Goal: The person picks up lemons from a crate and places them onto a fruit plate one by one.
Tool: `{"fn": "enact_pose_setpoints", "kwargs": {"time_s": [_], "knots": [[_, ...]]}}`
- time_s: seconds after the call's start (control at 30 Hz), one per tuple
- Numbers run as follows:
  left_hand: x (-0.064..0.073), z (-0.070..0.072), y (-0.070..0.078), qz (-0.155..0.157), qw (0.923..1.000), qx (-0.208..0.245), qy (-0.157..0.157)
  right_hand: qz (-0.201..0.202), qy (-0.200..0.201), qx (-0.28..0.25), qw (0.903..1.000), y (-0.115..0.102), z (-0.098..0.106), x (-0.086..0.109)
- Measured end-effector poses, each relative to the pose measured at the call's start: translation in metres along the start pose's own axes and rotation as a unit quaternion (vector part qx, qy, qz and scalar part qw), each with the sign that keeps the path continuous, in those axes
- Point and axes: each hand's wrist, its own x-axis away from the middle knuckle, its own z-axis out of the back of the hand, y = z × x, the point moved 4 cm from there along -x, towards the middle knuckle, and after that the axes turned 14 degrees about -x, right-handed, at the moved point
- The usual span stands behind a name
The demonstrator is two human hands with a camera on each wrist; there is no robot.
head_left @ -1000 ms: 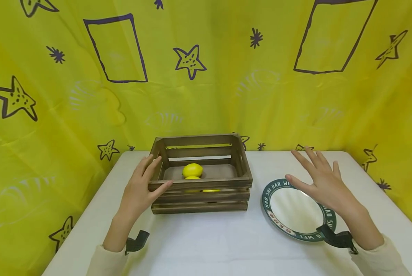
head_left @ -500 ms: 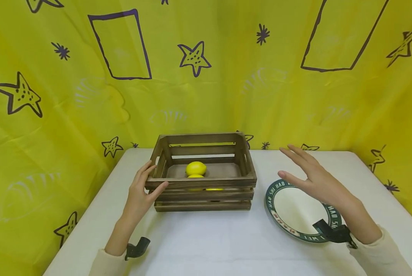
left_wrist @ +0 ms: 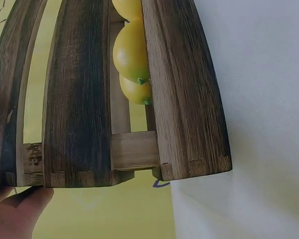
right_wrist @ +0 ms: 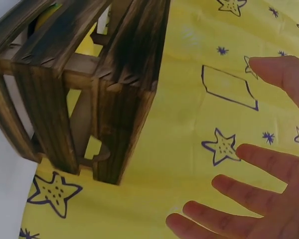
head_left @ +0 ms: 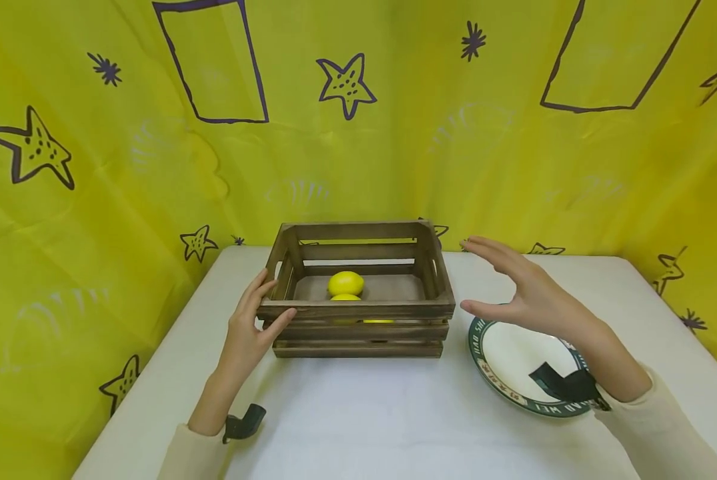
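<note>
A brown slatted wooden crate (head_left: pixel 358 330) stands on the white table with several yellow lemons (head_left: pixel 345 283) inside, partly hidden by its front slats. My left hand (head_left: pixel 247 333) is at its left front corner, thumb against the front top slat and fingers along the left end. The left wrist view shows the crate's slats (left_wrist: pixel 79 99) close up, with the hand at the edge. My right hand (head_left: pixel 538 297) is held apart from the crate's right end, thumb and fingers spread with nothing between them. That gap also shows in the right wrist view, beside the crate (right_wrist: pixel 55 94).
A white plate (head_left: pixel 529 360) with a green lettered rim lies right of the crate, partly under the right hand and wrist camera. Behind the table (head_left: pixel 364 413) hangs a yellow curtain (head_left: pixel 394 147) with starfish drawings. It also runs along both sides.
My right hand has moved left toward the crate's right end and turned, with its thumb and fingers facing the crate. The left hand has stayed at the crate's left corner. The head view has tilted slightly.
</note>
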Motion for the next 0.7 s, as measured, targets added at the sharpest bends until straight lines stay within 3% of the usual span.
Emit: {"fn": "enact_pose_setpoints", "kwargs": {"time_s": [0.4, 0.7], "knots": [[0.000, 0.000, -0.006, 0.001, 0.9999, 0.011, 0.011, -0.012, -0.061, -0.071, 0.9955, -0.017, -0.012, -0.049], [-0.002, 0.001, -0.010, -0.006, 0.9995, 0.024, 0.018, 0.008, -0.088, -0.077, 0.9931, -0.015, -0.017, -0.082]]}}
